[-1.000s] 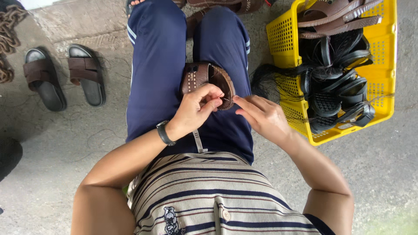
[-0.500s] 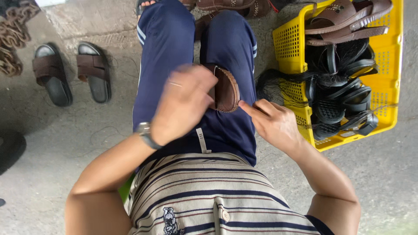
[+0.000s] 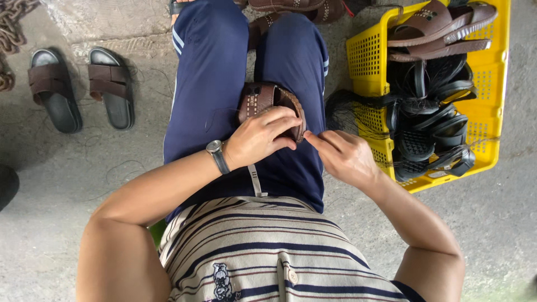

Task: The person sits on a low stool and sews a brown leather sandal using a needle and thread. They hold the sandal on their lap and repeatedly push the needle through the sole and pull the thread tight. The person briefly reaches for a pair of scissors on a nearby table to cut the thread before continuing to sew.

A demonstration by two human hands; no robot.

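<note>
No packages, labels, signs or screens anywhere in view.
</note>
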